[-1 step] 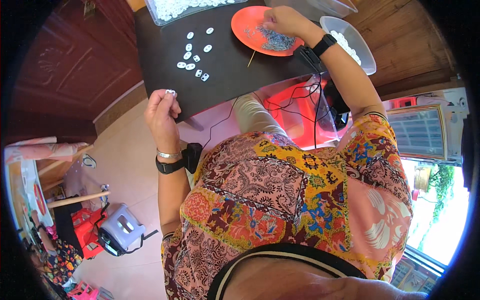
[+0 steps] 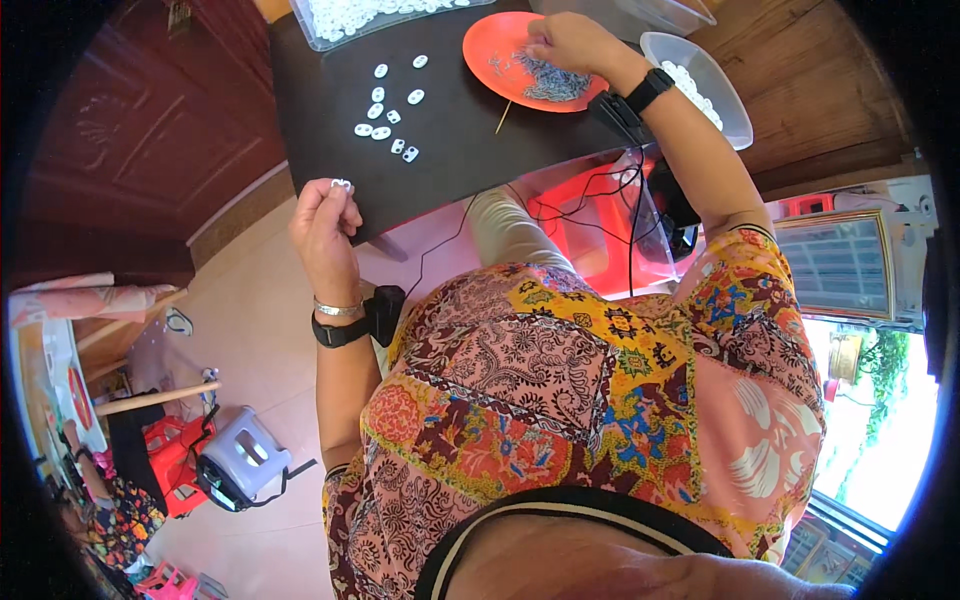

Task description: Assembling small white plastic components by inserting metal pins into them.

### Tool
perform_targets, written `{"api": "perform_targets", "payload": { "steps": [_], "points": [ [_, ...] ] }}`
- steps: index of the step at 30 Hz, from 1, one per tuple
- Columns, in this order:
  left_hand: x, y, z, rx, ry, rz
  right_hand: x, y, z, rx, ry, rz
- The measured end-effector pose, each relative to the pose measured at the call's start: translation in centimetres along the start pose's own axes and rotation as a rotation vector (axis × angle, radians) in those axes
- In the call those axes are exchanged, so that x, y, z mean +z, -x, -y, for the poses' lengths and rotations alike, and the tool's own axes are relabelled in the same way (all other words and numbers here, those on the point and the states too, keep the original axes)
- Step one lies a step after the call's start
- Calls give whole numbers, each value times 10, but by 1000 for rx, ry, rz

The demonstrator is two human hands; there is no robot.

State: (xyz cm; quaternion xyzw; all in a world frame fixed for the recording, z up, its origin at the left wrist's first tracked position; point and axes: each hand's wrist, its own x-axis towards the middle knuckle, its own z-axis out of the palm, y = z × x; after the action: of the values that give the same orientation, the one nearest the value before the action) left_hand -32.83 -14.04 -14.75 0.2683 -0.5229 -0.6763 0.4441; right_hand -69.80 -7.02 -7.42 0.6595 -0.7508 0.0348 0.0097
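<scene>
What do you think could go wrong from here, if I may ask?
The small white piece pinched in the left hand is close to the edge of the table, so it could slip to the floor. The right hand is at the orange-red plate; a knock might scatter its small grey pieces. The black cable hanging below might snag as that arm moves.

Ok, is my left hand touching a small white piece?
Touching: the head view shows the left hand pinching the white piece, part sticking out.
</scene>
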Motion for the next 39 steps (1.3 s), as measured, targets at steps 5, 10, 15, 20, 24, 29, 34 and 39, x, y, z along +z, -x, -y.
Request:
{"api": "perform_targets", "payload": {
  "steps": [5, 10, 15, 20, 24, 29, 34, 39],
  "points": [
    [2, 0, 0, 18, 65, 8, 0, 7, 5, 44, 129, 0],
    [0, 0, 1, 14, 127, 32, 6, 6, 1, -32, 15, -39],
    [0, -1, 1, 5, 109, 19, 4, -4, 17, -79, -138, 19],
    [1, -1, -2, -4, 86, 19, 3, -10, 24, -108, -134, 82],
    [-3, -1, -3, -23, 98, 27, -8, -14, 42, -61, 162, 78],
    [-3, 0, -3, -38, 134, 19, -34, -23, 73, -47, -59, 83],
    [-5, -3, -3, -48, 142, 56, -15, -71, 88, -287, 26, -1],
    [-7, -5, -1, -90, 144, 66, 15, -99, 125, -473, 114, -181]
  ]
}}
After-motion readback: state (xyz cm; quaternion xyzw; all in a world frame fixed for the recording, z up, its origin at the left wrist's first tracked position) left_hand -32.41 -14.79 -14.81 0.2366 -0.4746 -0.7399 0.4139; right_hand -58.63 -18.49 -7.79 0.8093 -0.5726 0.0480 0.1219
